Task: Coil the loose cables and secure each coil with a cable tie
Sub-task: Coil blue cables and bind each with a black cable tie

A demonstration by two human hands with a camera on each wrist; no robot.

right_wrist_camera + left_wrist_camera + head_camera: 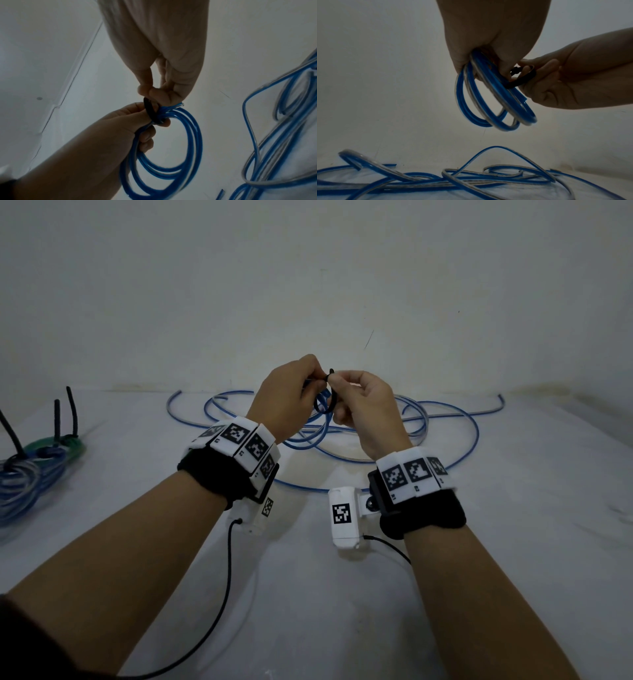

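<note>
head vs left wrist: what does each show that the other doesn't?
Head only: finished coils at the table's left, black tie tails sticking up, plus both marker wristbands.

Left wrist only: from below, the held blue coil's full hanging loops and a cut cable end beside the right hand.

Both: left hand grips the coil, right hand pinches the black cable tie looped around it, loose blue cable on the table.

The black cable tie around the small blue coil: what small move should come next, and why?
Probably the right hand should pull the tie's end further to tighten it. The black cable tie forms a wide loop around the blue coil, which the left hand holds above the table, so the strands look not yet bound.
</note>
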